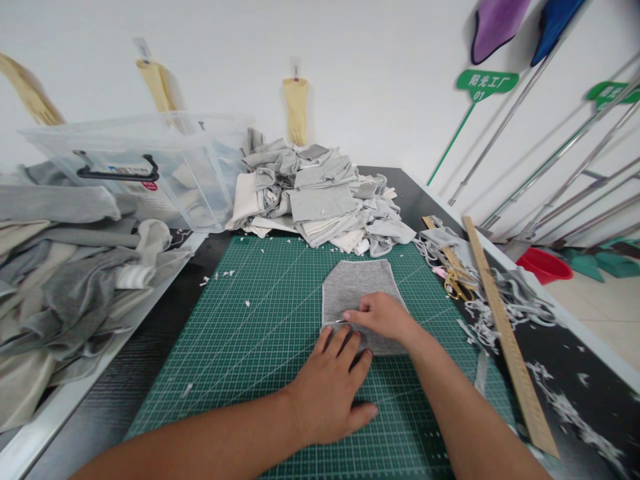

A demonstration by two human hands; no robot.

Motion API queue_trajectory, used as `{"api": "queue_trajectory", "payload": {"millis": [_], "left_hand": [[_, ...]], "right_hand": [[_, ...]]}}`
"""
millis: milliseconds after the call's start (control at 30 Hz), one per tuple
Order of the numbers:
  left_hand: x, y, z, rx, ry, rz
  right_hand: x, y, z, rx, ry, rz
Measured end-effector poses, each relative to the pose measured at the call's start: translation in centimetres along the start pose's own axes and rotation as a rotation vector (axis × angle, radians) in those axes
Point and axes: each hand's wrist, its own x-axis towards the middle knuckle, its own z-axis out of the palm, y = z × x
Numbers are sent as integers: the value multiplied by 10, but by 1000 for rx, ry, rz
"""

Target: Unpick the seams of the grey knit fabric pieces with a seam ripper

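A grey fabric piece [357,283] with pale edges and angled upper corners lies flat on the green cutting mat [235,320]. My left hand [333,383] is spread, its fingertips pressing the lower left part of the fabric. Over the middle of that piece, my right hand [380,313] is closed, thumb pointing left. A thin shiny tool [340,321] shows by its thumb tip, close to the left fingertips. Most of the tool is hidden, so its exact kind does not show.
Grey and white cloth pieces [320,200] are heaped behind the mat. At left stand a clear plastic box [195,180] and more fabric [75,287]. Gold-handled scissors [457,287], a wooden ruler [510,340] and scraps [487,327] lie at right.
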Motion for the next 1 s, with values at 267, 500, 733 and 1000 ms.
{"api": "queue_trajectory", "payload": {"millis": [267,500,733,1000], "left_hand": [[1,0,-1,1,-4,2],[1,1,-1,10,2,-5],[1,0,-1,10,-4,-1],[2,1,-1,3,6,-6]], "right_hand": [[-1,-2,0,-30,14,-6],[-2,-3,1,-46,22,-11],[-3,-8,0,-92,17,-4],[-4,-15,1,-171,28,4]]}}
